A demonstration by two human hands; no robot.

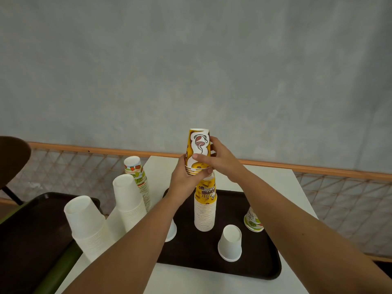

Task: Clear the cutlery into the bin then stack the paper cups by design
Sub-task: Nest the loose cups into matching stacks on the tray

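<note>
Holding a small nest of yellow cups (199,145) upside down in both hands, I am poising it right over the top of the tall yellow stack (205,211), which is standing on the brown tray (254,264). My left hand (184,179) is curling round the ringed rims at the bottom of the nest. My right hand (222,160) is gripping its side, with the thumb lying across the front. I cannot tell whether the nest is touching the stack, because my fingers are covering the join.

Near the stack on the tray, a single white cup (230,242) is sitting mouth down. A green-printed cup (252,221) is standing further right, and another white cup (172,230) is peeking out from behind my left forearm.

Left of the tray, by the edge of the white surface (275,183), the nearer white stack (87,221) and the farther white stack (127,200) are standing side by side. A green-printed stack (137,175) is rising just behind them. A second dark tray (31,219) is lying at the far left.
</note>
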